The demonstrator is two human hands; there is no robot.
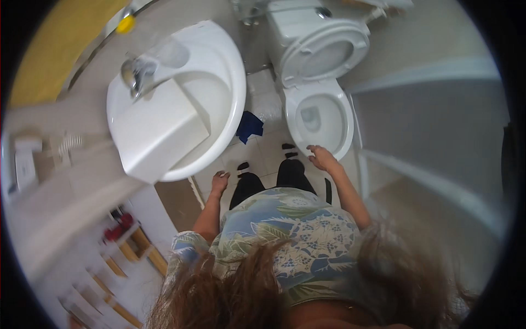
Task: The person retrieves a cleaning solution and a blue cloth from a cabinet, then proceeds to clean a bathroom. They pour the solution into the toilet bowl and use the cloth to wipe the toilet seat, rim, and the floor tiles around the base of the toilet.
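Observation:
My right hand (323,158) is open over the near rim of a white toilet bowl (348,127). Its fingers are apart and hold nothing; contact with the rim cannot be made out. The toilet's lid and seat (323,52) are raised against the tank (290,21). My left hand (220,182) hangs low beside my leg, its fingers curled in with nothing visible in them. It is nearest to the front edge of the white washbasin (239,104). A white box-like piece, seemingly a tank lid (156,129), lies slanted across the basin below the metal faucet (134,77).
A dark blue cloth (250,127) lies on the tiled floor between basin and toilet. A glass-like shower partition (427,126) stands at the right. Wooden-edged shelves (134,244) with red items are at lower left. A yellow object (125,24) sits above the basin.

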